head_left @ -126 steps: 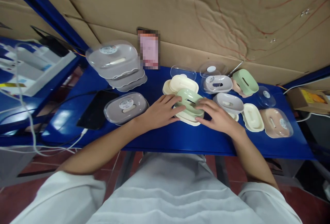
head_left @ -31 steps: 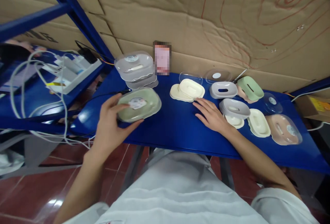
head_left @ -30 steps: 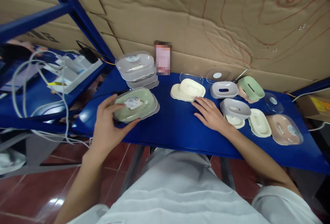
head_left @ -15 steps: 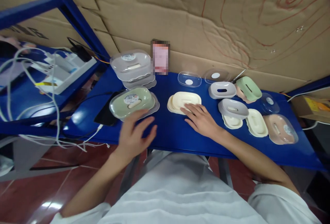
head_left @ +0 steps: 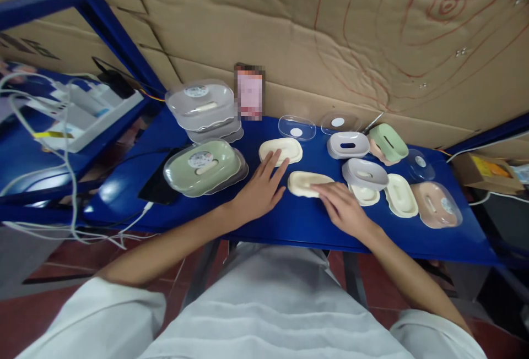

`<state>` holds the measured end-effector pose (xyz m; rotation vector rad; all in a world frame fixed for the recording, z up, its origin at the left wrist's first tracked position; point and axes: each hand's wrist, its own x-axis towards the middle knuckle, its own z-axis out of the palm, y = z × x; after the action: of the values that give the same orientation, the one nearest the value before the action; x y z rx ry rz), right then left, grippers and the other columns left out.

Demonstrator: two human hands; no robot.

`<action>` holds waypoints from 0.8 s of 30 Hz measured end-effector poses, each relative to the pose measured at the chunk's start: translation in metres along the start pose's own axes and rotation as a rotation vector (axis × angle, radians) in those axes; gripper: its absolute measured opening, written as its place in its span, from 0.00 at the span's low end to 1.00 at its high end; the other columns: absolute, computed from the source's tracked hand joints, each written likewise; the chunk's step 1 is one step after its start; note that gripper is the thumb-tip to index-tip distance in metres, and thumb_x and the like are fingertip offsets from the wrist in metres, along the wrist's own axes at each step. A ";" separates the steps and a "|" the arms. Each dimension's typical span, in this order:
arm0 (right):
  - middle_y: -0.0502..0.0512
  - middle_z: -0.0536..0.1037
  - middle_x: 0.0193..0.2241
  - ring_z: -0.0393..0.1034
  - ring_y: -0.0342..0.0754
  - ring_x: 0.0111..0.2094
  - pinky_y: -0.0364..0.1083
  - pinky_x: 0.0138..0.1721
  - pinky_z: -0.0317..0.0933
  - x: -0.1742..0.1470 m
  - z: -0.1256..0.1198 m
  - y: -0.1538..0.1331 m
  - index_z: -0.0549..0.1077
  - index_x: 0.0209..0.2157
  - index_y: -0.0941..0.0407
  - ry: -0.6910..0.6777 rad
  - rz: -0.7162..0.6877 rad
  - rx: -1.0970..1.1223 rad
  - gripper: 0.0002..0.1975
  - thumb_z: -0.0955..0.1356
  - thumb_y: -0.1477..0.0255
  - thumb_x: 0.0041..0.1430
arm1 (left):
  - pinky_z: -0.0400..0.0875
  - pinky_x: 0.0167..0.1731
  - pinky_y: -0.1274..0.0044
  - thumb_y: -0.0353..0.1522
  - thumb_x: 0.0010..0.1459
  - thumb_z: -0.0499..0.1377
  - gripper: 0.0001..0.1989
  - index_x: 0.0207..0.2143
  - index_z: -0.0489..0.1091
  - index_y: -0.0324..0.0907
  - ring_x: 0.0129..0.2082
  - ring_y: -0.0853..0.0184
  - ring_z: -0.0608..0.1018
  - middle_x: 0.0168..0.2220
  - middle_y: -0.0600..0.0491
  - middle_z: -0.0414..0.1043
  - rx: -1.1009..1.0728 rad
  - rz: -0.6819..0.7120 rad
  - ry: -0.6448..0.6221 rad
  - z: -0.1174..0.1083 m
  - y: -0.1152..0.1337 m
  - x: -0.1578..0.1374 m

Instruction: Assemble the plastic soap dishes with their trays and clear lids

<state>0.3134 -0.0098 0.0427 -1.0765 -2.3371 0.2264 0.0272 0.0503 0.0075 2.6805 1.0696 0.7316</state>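
Mid-frame on the bench point(head_left: 285, 224), the near cream tray point(head_left: 303, 183) lies long side across, its right end under the right hand point(head_left: 341, 207) — fingers bunched, grip I can't tell. The left hand point(head_left: 260, 191), fingers spread, reaches over the far cream tray point(head_left: 290, 148), farther up-left.

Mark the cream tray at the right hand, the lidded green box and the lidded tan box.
Cream tray point(head_left: 303, 182), head view: its uncovered left part.
Green box point(head_left: 202, 169), head view: middle of its top.
Tan box point(head_left: 437, 205), head view: middle of its top.
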 end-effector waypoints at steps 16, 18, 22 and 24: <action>0.67 0.85 0.52 0.78 0.62 0.52 0.68 0.67 0.53 0.068 -0.021 0.072 0.77 0.59 0.59 -0.250 0.380 -0.672 0.19 0.62 0.77 0.74 | 0.79 0.61 0.62 0.29 0.72 0.61 0.05 0.48 0.76 0.43 0.58 0.58 0.80 0.50 0.46 0.78 -0.176 -0.005 0.125 -0.008 0.014 -0.062; 0.66 0.85 0.53 0.78 0.61 0.52 0.67 0.67 0.53 0.063 -0.013 0.045 0.76 0.61 0.59 -0.174 0.264 -0.595 0.19 0.61 0.74 0.77 | 0.80 0.59 0.62 0.29 0.72 0.61 0.09 0.53 0.74 0.44 0.58 0.58 0.80 0.54 0.45 0.76 -0.179 -0.046 0.137 -0.007 0.013 -0.062; 0.62 0.84 0.56 0.78 0.56 0.54 0.62 0.67 0.55 0.048 0.010 -0.015 0.75 0.62 0.57 -0.117 0.022 -0.377 0.18 0.62 0.69 0.79 | 0.79 0.62 0.58 0.31 0.71 0.63 0.25 0.68 0.66 0.46 0.67 0.51 0.75 0.70 0.37 0.63 -0.097 -0.080 0.173 -0.007 0.014 -0.062; 0.60 0.84 0.56 0.78 0.53 0.55 0.60 0.69 0.55 0.043 0.022 -0.033 0.76 0.62 0.55 -0.147 -0.091 -0.273 0.17 0.63 0.69 0.79 | 0.75 0.65 0.54 0.31 0.70 0.64 0.28 0.70 0.64 0.47 0.72 0.47 0.69 0.73 0.37 0.59 -0.053 -0.049 0.191 -0.007 0.013 -0.062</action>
<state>0.2569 0.0021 0.0538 -1.1078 -2.5975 -0.0524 -0.0068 -0.0019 -0.0056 2.5715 1.1378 1.0089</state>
